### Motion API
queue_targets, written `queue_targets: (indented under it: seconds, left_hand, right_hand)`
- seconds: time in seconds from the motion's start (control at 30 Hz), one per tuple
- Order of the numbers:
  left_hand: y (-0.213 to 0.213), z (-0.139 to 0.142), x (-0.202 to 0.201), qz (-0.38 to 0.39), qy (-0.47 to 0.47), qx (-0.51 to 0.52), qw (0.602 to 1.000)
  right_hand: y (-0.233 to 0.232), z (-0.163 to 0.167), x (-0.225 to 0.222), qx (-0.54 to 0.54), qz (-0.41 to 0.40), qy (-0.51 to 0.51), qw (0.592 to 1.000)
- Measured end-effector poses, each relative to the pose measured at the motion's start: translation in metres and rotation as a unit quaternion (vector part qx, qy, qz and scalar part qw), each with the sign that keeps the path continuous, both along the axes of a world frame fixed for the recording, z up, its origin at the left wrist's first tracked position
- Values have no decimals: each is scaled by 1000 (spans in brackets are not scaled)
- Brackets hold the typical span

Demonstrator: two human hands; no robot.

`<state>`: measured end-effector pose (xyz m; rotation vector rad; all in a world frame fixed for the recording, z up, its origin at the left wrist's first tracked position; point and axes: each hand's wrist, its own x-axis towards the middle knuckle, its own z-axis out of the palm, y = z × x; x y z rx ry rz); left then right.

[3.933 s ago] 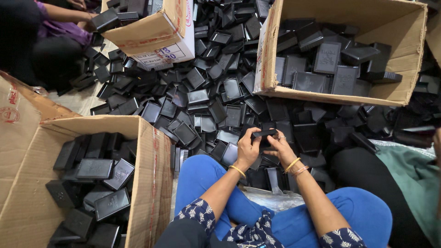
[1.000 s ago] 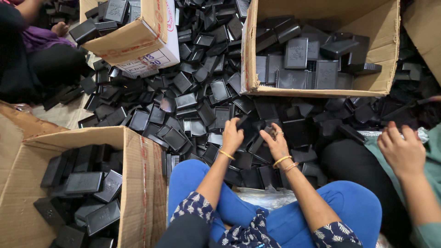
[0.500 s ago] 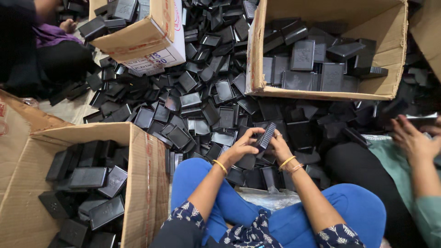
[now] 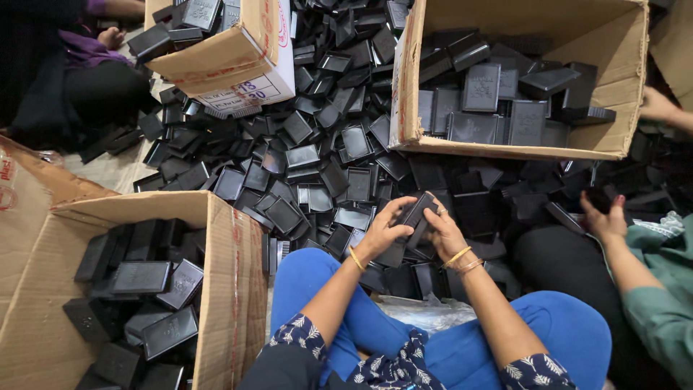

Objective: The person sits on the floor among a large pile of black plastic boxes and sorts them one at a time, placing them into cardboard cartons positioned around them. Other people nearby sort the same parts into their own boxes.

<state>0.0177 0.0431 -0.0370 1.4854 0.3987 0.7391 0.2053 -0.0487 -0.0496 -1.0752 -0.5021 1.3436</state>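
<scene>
While the person sits cross-legged in blue trousers, the left hand (image 4: 381, 231) and the right hand (image 4: 444, 232) close together around one black plastic case (image 4: 417, 211), held tilted just above a heap of black cases (image 4: 317, 159) covering the floor. An open cardboard box (image 4: 231, 282) of stacked cases stands beside the left knee; a second cardboard box (image 4: 505, 150) lies beyond the hands. At the right, a co-worker's hand (image 4: 605, 220) in a green sleeve reaches into the heap.
</scene>
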Motion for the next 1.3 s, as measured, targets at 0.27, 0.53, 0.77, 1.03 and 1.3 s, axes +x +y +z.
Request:
queue_targets:
  seconds: [0.27, 0.53, 0.77, 1.03, 1.3]
  left_hand:
    - [-5, 17, -3, -45, -19, 24, 999]
    - [-27, 28, 5, 123, 68, 298, 944]
    - [-8, 9, 0, 147, 41, 65, 986]
    - [5, -9, 12, 67, -131, -154, 977]
    - [12, -14, 9, 281, 268, 221, 895]
  right_hand:
    - [-1, 1, 6, 15, 14, -2, 1000]
    - [0, -2, 8, -28, -60, 92, 994]
    - [4, 4, 11, 47, -80, -123, 988]
    - [-14, 160, -1, 266, -230, -626, 696]
    - [29, 269, 19, 254, -300, -748, 534]
